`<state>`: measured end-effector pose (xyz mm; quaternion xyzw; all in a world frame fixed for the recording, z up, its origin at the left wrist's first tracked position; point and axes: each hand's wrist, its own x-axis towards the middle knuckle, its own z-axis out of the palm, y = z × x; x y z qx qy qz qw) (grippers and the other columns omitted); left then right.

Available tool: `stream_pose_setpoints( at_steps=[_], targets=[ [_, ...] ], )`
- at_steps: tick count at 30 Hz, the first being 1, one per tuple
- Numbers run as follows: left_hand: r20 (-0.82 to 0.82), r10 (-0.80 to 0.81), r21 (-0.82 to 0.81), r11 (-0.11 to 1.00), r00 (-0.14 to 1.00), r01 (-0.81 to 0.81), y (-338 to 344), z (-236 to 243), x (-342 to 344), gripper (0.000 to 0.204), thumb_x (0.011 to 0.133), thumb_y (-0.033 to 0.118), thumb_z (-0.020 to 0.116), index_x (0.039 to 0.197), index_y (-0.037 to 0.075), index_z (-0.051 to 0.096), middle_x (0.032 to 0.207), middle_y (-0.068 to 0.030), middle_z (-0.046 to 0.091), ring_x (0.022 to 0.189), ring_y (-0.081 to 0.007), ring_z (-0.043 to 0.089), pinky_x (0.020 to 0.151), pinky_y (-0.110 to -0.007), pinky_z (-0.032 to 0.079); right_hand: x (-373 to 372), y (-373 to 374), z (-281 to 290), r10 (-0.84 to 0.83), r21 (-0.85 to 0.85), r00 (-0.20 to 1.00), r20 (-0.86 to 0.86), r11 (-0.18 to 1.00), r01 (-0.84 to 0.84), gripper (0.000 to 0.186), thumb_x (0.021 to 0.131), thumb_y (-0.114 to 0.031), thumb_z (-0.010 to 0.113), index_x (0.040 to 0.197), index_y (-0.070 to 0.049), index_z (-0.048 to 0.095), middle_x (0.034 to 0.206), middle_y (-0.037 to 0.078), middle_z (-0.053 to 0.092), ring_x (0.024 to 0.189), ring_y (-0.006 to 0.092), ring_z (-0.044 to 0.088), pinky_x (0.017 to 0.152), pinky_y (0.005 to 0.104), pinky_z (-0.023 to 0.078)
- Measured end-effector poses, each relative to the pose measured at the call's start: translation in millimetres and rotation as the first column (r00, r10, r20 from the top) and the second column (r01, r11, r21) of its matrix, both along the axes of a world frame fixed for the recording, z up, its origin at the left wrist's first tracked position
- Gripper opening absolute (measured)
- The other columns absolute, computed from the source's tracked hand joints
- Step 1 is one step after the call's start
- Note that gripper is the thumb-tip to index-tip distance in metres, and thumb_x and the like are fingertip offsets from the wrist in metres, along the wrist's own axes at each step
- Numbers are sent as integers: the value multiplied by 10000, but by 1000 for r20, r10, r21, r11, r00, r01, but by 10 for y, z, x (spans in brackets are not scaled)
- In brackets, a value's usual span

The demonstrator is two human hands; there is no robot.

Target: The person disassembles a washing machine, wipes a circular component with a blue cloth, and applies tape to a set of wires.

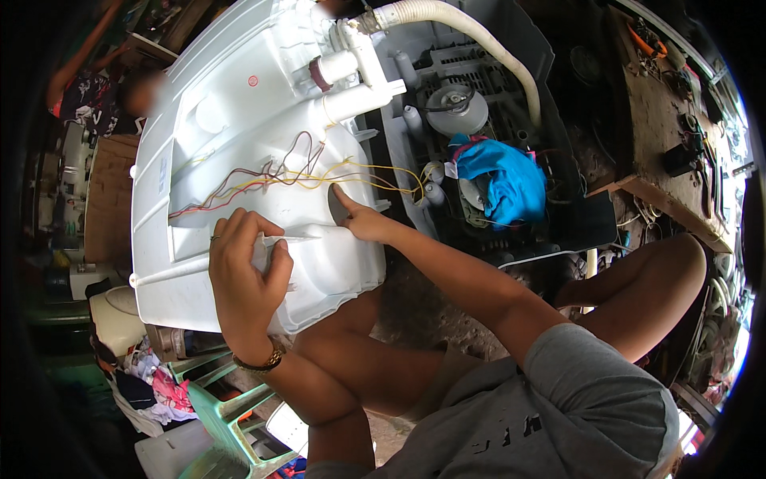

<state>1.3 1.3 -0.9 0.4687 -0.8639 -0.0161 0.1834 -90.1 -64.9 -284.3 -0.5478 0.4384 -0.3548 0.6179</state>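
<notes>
A large white plastic washing machine tub (209,116) lies in front of me. My left hand (243,275), with a ring and a gold-coloured wristwatch (267,359), rests at its near side. The fingers are bent and the thumb stands apart, beside a raised white ridge. My right hand (363,221) touches the tub's rounded part with the index finger stretched out, just below the loose wires; its other fingers are partly hidden. Brown, red and yellow wires (275,177) run across the tub toward the dark casing.
Right of the tub is a dark grey casing (511,72) with a round pulley (459,112) and a blue cloth (511,180). A ribbed drain hose (479,36) arches over it. A wooden bench (670,120) stands at right, a green chair (219,419) at lower left. Another person (92,100) is at upper left.
</notes>
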Motion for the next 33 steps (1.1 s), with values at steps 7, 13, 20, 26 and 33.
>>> stream_pose_setpoints(
  at_steps=[7,13,20,26,33],
  targets=[
    [5,14,13,1000,1000,-14,3,0,-7,115,686,51,596,775,18,532,735,-122,479,734,-323,458,667,-405,373,-33,-14,45,-12,-138,999,37,990,17,742,860,-62,518,1501,-140,150,1378,186,445,1213,295,469,998,318,378],
    [37,11,-2,1000,999,-11,26,-11,5,131,680,58,598,782,18,527,741,-125,483,738,-325,465,668,-407,373,-46,-99,235,-212,412,818,534,911,-33,285,901,-133,587,1181,-87,571,892,37,631,744,147,594,667,287,505],
    [20,-25,-11,1000,999,25,7,-18,-1,131,681,60,600,784,19,529,742,-120,490,735,-324,469,664,-405,374,16,-186,177,-414,564,498,762,802,-196,49,907,-140,599,874,-105,604,786,21,621,657,139,584,616,288,500],
    [24,-21,-13,1000,1000,21,21,-9,-6,128,683,61,598,787,20,534,748,-117,495,733,-321,465,663,-406,373,51,-210,192,-478,603,463,746,780,-167,97,867,-152,665,826,-96,597,744,7,608,663,131,578,626,286,488],
    [23,-20,-10,1000,1000,20,12,-24,14,125,683,55,594,785,19,533,752,-115,496,736,-317,463,661,-403,374,47,-93,263,-432,584,606,668,809,-67,123,838,-183,712,831,-117,609,738,-20,575,673,108,557,674,260,490]
  ],
)
